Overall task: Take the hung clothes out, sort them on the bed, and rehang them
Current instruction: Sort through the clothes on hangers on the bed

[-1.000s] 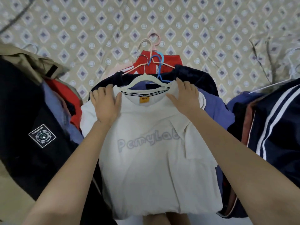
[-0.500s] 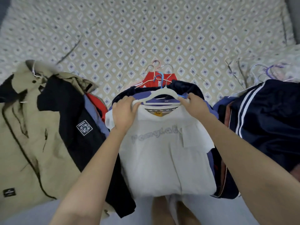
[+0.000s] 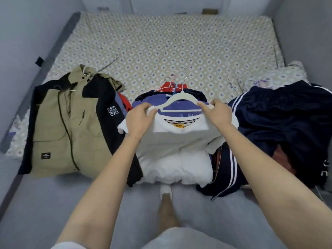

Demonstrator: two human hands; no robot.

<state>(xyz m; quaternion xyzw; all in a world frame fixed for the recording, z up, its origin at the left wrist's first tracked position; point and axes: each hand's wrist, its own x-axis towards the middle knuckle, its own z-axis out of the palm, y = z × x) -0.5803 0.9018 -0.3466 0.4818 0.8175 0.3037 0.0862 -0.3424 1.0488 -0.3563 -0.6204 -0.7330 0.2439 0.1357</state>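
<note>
A white T-shirt (image 3: 179, 146) on a white hanger (image 3: 181, 97) is lifted off the middle pile at the bed's near edge. My left hand (image 3: 139, 121) grips the shirt's left shoulder together with the hanger's left end. My right hand (image 3: 218, 112) pinches the right shoulder and the hanger's right end. Under the shirt lie a purple garment (image 3: 181, 106), a dark navy one (image 3: 195, 92) and a red one (image 3: 168, 86), each on a hanger.
A khaki and black jacket (image 3: 71, 123) lies on the left of the patterned bedsheet (image 3: 179, 42). Dark navy clothes with white stripes (image 3: 278, 126) are heaped on the right. Grey walls close in both sides. My legs stand at the bed's front.
The view has pulled back and up from the bed. Both hands moved from lying flat on the shirt's shoulders to gripping the hanger ends, and the shirt has risen off the pile.
</note>
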